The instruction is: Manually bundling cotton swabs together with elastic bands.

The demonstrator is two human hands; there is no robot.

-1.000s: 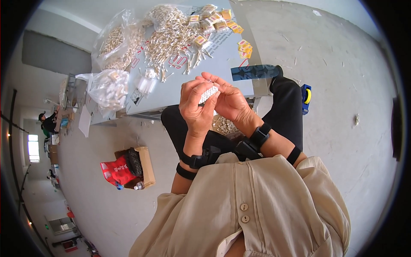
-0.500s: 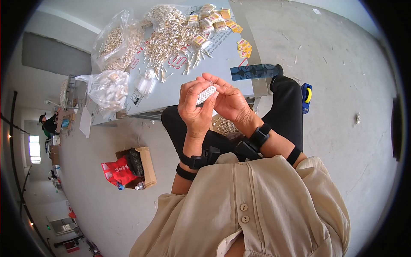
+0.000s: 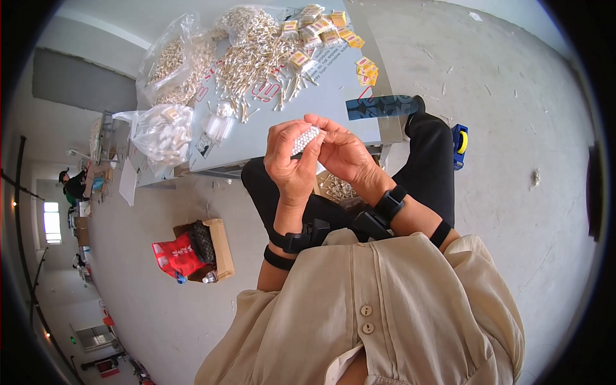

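Observation:
Just over the near table edge, my left hand is closed round a bundle of cotton swabs, its white tips packed together and facing me. My right hand meets the bundle's right end, thumb and fingertips pinching there; the middle of the palm is turned up. Whether a clear wrapper covers the bundle is too small to tell. Beyond my hands, a large heap of loose cotton swabs spreads over the table. Small filled packs and yellow cards lie at the far right.
Clear plastic bags, one with swabs and one with white packs, stand at the table's left beside empty clear pouches. A box of swabs sits below my hands. On the floor are a carton and a blue tape dispenser.
Both hands have shifted slightly left and down with the bundle. The right fingers have drawn in a little at its end.

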